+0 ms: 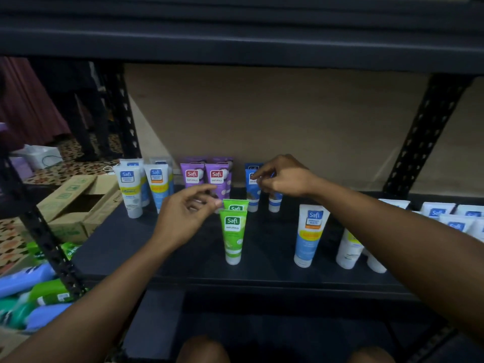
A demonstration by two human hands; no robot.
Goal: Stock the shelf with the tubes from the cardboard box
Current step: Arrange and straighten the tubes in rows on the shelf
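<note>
Our right hand (pixel 285 176) pinches the blue tube (pixel 252 197) at the back of the shelf (pixel 267 244); we should seat it upright, label forward; our left hand (pixel 188 216) hovers loosely curled, grasping nothing, beside the green tubes (pixel 233 231).

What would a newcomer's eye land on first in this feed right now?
Probably the two bright green tubes standing one behind the other in the middle of the shelf, with the left hand at the rear one's top. Next, the right hand pinching the top of a dark blue tube beside the purple tubes. The open cardboard box sits on the floor at left.
</note>
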